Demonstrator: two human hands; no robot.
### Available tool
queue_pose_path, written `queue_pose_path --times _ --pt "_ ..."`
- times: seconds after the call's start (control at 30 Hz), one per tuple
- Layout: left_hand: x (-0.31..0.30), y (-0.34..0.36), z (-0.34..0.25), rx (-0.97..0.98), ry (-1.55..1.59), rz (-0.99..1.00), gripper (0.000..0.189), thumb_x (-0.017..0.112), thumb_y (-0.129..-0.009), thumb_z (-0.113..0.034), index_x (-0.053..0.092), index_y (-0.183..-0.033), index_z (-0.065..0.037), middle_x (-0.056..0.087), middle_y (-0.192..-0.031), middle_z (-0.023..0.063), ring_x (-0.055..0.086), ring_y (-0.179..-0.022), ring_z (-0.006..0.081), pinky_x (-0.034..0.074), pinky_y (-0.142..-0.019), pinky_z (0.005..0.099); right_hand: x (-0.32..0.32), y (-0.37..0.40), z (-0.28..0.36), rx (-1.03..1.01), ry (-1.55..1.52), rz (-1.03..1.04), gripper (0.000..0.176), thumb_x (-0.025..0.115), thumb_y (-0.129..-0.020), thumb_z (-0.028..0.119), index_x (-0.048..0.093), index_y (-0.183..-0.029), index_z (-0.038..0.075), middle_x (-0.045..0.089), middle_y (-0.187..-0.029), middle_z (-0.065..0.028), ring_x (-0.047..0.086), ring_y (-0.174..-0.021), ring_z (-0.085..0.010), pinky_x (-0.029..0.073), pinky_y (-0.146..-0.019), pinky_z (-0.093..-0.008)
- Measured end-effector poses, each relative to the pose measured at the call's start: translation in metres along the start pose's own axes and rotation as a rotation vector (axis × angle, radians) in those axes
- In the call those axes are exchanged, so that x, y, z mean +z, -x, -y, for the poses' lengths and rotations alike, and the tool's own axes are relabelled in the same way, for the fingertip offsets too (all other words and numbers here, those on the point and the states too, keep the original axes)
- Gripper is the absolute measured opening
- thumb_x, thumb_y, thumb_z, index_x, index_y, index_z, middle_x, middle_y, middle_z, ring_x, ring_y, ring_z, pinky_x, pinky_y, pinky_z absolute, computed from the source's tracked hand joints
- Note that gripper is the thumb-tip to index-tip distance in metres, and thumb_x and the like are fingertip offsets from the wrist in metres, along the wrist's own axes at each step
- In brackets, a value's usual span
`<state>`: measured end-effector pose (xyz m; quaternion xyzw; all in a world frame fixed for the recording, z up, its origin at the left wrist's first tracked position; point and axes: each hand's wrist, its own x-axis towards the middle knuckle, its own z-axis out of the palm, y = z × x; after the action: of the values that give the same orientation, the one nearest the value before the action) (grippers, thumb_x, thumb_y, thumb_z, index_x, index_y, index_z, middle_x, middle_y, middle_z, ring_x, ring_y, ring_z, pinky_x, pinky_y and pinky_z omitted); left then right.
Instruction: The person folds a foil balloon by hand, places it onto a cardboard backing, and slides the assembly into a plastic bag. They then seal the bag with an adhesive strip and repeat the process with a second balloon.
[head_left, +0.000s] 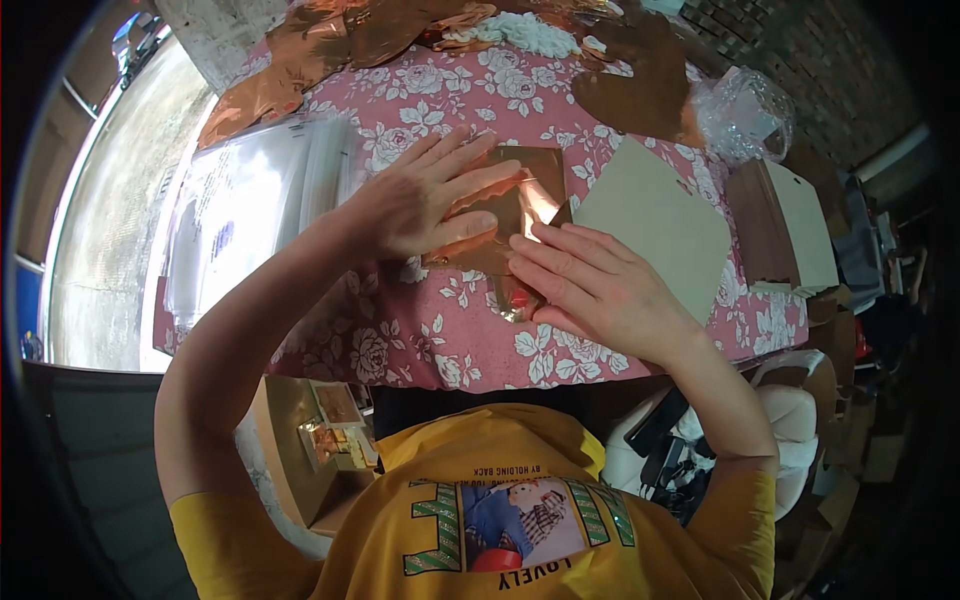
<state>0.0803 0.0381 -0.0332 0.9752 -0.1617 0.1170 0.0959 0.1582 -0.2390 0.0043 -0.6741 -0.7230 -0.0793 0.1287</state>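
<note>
A shiny copper-coloured foil piece (540,185) lies on the pink floral tablecloth (450,345) in front of the body. Across its left part rests my left hand (435,195), fingers spread. My right hand (590,280) lies flat over the lower right corner, fingers stretched out side by side. Below the sheet, near my right thumb, a small foil flap (515,298) with a red spot sticks out. A pale card sheet (655,225) lies just right of the foil, beside my right hand. What lies beneath the palms is hidden.
Clear plastic sleeves (250,210) are piled at the left. At the right stand a stack of cards (795,230) and crumpled clear plastic (745,115). Copper sheets (635,100) and white scraps (525,33) lie along the far side. An open cardboard box (290,440) is below the table.
</note>
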Motion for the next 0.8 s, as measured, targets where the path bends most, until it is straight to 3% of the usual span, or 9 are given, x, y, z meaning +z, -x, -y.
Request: queue_pose_path --times 0.03,0.13,0.33,0.63,0.73,0.8 --pt "-0.003 -0.001 0.000 -0.009 0.001 0.054 0.062 0.045 -0.101 -0.051 0.035 -0.155 -0.023 0.027 -0.161 0.0178 0.024 -0.148 0.0423 0.018 -0.122 0.0529 -0.002 -0.001 -0.003 -0.001 0.005 -0.002 0.051 0.071 -0.087 0.025 0.058 -0.133 0.007 0.055 -0.142 -0.0065 0.051 -0.131 -0.0246 0.041 -0.110 -0.0400" --pt "-0.004 -0.001 -0.001 0.009 -0.043 0.065 0.060 0.044 -0.101 -0.051 0.035 -0.155 -0.027 0.027 -0.161 0.0187 0.024 -0.148 0.0433 0.018 -0.122 0.0532 -0.006 -0.007 -0.016 0.128 -0.036 -0.127 0.056 0.073 -0.087 0.029 0.056 -0.133 0.003 0.058 -0.138 -0.0123 0.055 -0.128 -0.0292 0.046 -0.105 -0.0402" --pt "-0.009 -0.002 -0.006 -0.035 0.080 0.061 0.063 0.044 -0.101 -0.053 0.035 -0.155 -0.021 0.026 -0.161 0.0210 0.025 -0.147 0.0447 0.018 -0.122 0.0540 0.011 -0.001 -0.037 0.215 0.053 -0.049 0.053 0.069 -0.089 0.040 0.062 -0.125 0.001 0.060 -0.134 -0.0134 0.058 -0.121 -0.0303 0.048 -0.102 -0.0385" --pt "-0.011 -0.004 -0.007 0.003 -0.015 0.088 0.067 0.055 -0.095 -0.048 0.038 -0.153 -0.017 0.029 -0.158 0.0235 0.030 -0.144 0.0462 0.022 -0.119 0.0533 0.009 -0.009 -0.045 0.304 -0.125 -0.127 0.040 0.069 -0.090 0.033 0.066 -0.114 0.001 0.063 -0.128 -0.0144 0.059 -0.117 -0.0308 0.049 -0.099 -0.0388" --pt "-0.010 -0.004 -0.007 0.031 -0.040 0.009 0.063 0.056 -0.096 -0.050 0.044 -0.149 -0.018 0.040 -0.151 0.0226 0.041 -0.137 0.0436 0.028 -0.117 0.0499 0.028 -0.017 -0.050 0.326 -0.019 -0.223 0.043 0.066 -0.091 0.036 0.064 -0.118 0.002 0.061 -0.130 -0.0156 0.057 -0.120 -0.0334 0.047 -0.101 -0.0412" --pt "-0.006 -0.001 -0.001 0.042 0.002 0.019 0.061 0.059 -0.095 -0.044 0.042 -0.149 -0.020 0.039 -0.153 0.0209 0.036 -0.141 0.0425 0.028 -0.117 0.0495 0.040 -0.021 -0.060 0.323 0.119 -0.231 0.050 0.063 -0.091 0.041 0.062 -0.121 0.001 0.058 -0.134 -0.0187 0.055 -0.125 -0.0346 0.043 -0.106 -0.0430"
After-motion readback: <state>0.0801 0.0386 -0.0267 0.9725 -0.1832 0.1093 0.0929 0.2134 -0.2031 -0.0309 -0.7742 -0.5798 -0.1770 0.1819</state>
